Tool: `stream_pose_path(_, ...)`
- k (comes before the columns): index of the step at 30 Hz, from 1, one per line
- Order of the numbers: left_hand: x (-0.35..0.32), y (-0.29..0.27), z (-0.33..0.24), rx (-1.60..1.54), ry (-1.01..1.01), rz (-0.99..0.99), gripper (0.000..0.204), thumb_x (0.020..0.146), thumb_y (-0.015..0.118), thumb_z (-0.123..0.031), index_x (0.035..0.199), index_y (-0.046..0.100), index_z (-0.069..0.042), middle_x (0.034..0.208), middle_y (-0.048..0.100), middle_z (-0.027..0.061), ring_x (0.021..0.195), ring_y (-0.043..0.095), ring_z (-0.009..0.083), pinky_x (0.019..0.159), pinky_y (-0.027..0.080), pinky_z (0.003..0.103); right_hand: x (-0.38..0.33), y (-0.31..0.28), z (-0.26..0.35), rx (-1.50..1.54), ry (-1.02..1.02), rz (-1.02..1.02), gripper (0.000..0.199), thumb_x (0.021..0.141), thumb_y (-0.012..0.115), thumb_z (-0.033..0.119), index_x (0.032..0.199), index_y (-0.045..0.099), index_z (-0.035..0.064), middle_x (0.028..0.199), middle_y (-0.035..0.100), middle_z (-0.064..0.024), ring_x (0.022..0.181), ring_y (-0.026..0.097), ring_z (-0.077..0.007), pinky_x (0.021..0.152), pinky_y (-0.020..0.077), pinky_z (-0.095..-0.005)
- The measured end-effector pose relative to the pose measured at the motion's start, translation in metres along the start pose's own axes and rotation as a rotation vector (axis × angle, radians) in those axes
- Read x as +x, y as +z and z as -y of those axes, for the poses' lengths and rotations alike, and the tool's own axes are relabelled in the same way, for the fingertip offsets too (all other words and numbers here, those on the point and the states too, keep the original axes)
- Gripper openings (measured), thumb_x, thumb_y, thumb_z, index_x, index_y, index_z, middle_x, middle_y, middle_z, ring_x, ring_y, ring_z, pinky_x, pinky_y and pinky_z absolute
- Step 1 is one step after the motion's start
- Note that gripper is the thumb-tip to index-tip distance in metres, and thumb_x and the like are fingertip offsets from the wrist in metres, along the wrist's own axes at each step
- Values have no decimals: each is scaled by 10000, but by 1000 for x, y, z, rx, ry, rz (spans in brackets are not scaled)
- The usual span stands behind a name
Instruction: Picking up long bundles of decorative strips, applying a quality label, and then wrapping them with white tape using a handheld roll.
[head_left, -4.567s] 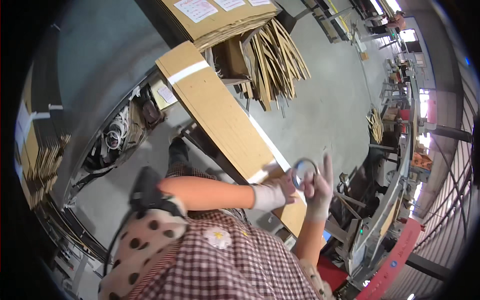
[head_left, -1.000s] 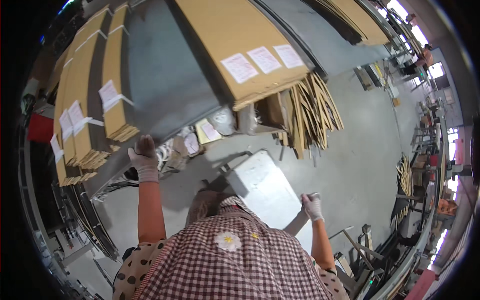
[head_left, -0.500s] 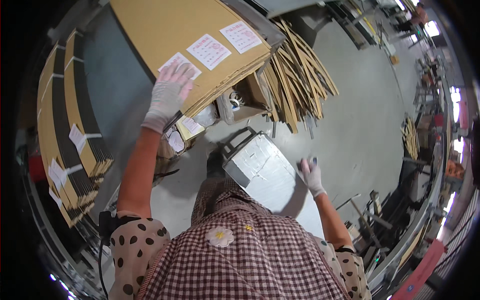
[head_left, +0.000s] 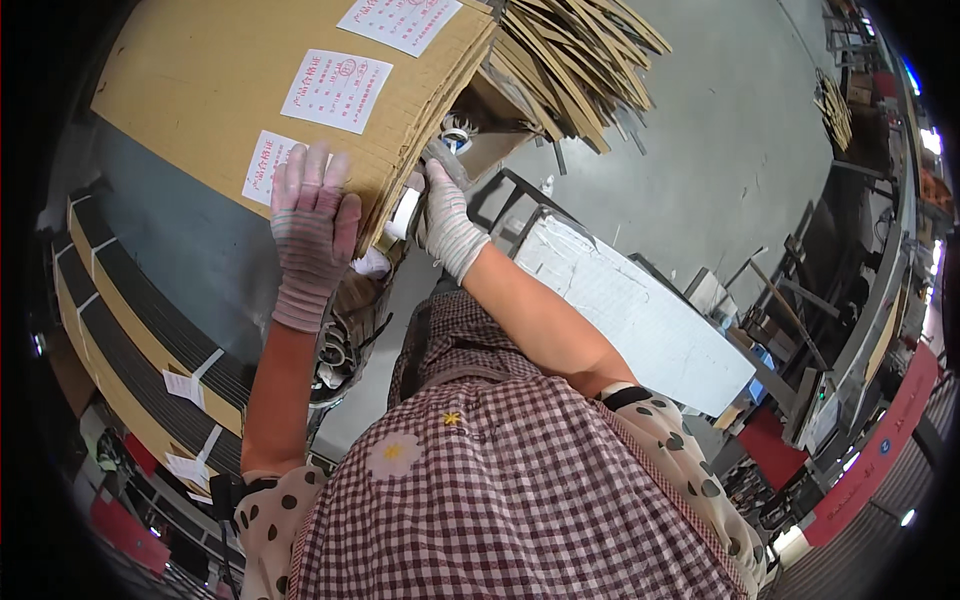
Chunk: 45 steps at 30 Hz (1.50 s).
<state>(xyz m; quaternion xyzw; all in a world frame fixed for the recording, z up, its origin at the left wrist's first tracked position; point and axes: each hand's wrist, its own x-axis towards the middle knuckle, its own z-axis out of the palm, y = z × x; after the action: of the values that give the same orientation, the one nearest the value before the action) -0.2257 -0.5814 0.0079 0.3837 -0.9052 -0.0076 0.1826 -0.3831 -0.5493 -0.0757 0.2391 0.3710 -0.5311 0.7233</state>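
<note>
My left hand (head_left: pixel 315 225), in a striped white glove, lies on a stack of brown cardboard sheets (head_left: pixel 200 90). Its fingers are stretched out and cover the lower part of a white paper label (head_left: pixel 270 165) with red print. A second label (head_left: pixel 336 92) and a third label (head_left: pixel 402 20) lie in a row farther up the top sheet. Beside the stack's near right edge is my gloved right hand (head_left: pixel 452 222), its fingers curled together; what they hold, if anything, is hidden. A white rounded object (head_left: pixel 403 213) sits against its thumb side.
Past my right hand, an open box (head_left: pixel 500 140) holds a white roll (head_left: pixel 457 138). Loose cardboard strips (head_left: pixel 570 65) are heaped behind it. A white-topped bench (head_left: pixel 625 305) stands at right. Strapped bundles of cardboard strips (head_left: pixel 150 350) are at left.
My right hand has moved left from above the bench to the cardboard stack's edge. My left hand stays on the label. The view has shifted, bringing the stack closer.
</note>
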Motion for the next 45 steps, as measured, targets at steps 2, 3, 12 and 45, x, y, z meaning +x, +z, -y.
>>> stream_pose_path(2,-2,0,1,23,-13,12,451,957,544,-175,1395,524,-68,1505,439,167,1370,384,458,1145,304,561,4,-5,-3,98,84,49,587,1039,343,538,1305,548,56,1154,680,-162,994,692,-341,861,583,-504)
stream_pose_path(3,-3,-1,0,27,-19,15,457,954,547,-172,1400,523,-75,1504,440,168,1370,383,458,1141,311,562,1,-2,-4,121,85,21,599,1042,325,537,1313,543,49,1181,669,-166,1034,678,-343,889,572,-509)
stream_pose_path(12,3,-7,-11,-27,-17,-7,450,949,560,-207,1379,534,-78,1468,466,180,1329,424,452,1081,356,562,-10,-8,-1,83,100,-54,614,1038,324,520,1340,518,21,1249,639,-179,1128,632,-364,966,526,-514)
stream_pose_path(45,-58,37,-192,-1878,-1251,-696,837,842,763,-110,1511,268,-18,1365,516,124,1230,540,233,1047,466,353,-74,-3,145,-1915,622,788,1229,648,941,368,1548,204,-26,1524,423,-182,1404,386,-278,1203,259,-397)
